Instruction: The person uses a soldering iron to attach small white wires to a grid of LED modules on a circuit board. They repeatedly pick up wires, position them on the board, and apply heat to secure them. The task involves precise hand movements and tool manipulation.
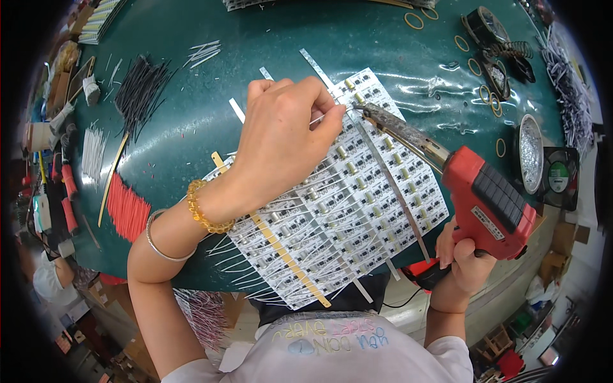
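A panel of white circuit boards (pixel 402 171) lies tilted on the table, with rows of small black and yellowish parts. Many thin white wires (pixel 246 263) stick out from its left and lower portions. Over the panel's upper part, my left hand (pixel 278 131) is closed in a pinch, with a thin white wire between thumb and fingers. My right hand (pixel 469 262) grips the handle of a red and black soldering gun (pixel 488 204). Its dark tip meets the board beside my left fingertips. Flat metal strips (pixel 397 191) and a yellow strip (pixel 287 255) run across the panel.
Bundles of black wires (pixel 140 92), red wires (pixel 126 207) and white wires (pixel 94 153) lie at left. A solder spool (pixel 486 29), coil-spring iron stand (pixel 511 50), silvery bowl (pixel 529 153) and small fan (pixel 560 179) stand at right, near several rubber bands (pixel 414 21).
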`<state>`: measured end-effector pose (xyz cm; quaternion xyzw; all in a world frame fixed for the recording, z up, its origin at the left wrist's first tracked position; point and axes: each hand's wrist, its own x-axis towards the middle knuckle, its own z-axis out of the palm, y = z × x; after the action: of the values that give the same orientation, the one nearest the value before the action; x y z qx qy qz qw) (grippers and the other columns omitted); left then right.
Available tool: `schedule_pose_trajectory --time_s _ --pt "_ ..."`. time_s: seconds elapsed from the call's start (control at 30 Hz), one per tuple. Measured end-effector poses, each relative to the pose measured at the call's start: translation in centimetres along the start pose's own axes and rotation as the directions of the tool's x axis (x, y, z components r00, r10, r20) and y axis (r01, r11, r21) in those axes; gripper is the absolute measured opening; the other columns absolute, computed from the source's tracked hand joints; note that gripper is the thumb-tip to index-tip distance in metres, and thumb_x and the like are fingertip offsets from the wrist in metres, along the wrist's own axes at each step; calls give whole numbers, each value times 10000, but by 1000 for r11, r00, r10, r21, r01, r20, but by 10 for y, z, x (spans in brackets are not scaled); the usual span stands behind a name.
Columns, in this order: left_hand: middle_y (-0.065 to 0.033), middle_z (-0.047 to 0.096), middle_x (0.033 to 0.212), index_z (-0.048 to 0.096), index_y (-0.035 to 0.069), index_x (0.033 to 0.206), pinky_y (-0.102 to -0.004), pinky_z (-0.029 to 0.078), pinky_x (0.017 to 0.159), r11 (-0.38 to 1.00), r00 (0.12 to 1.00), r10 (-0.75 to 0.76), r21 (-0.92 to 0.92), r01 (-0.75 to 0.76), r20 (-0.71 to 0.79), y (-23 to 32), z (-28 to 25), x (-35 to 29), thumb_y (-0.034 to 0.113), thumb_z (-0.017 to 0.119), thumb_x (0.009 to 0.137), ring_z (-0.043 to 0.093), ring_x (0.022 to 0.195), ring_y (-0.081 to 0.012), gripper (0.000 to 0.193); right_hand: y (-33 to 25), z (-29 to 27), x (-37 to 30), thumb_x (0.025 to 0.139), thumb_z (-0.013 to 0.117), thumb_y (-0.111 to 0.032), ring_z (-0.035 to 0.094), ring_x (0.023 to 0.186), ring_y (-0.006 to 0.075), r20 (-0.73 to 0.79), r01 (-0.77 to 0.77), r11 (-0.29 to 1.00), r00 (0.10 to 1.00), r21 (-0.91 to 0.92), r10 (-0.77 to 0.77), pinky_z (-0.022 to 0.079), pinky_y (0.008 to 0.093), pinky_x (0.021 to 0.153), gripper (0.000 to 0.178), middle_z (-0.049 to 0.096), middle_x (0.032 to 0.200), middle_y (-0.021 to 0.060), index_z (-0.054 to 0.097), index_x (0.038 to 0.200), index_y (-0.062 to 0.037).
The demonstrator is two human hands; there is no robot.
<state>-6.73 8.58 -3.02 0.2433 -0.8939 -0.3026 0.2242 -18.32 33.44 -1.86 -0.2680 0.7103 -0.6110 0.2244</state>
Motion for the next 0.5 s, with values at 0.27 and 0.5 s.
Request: schedule_pose_trajectory --time_s 0.27,0.5 --pt "-21 578 607 593 40 704 -288 356 755 1000 1000 11 9 -11 -10 1 1 0 170 658 799 514 591 -135 173 -11 5 1 800 626 -487 399 359 80 -11 -12 994 1000 106 13 317 207 368 803 451 488 22 373 1165 182" --pt "-19 570 630 591 50 700 -299 346 731 1000 1000 19 -11 -19 -20 -1 1 -1 142 668 780 504 628 -144 145 -9 6 1 810 608 -495 392 361 75 -9 11 996 1000 91 -11 318 208 368 807 443 487 21 366 1175 184"
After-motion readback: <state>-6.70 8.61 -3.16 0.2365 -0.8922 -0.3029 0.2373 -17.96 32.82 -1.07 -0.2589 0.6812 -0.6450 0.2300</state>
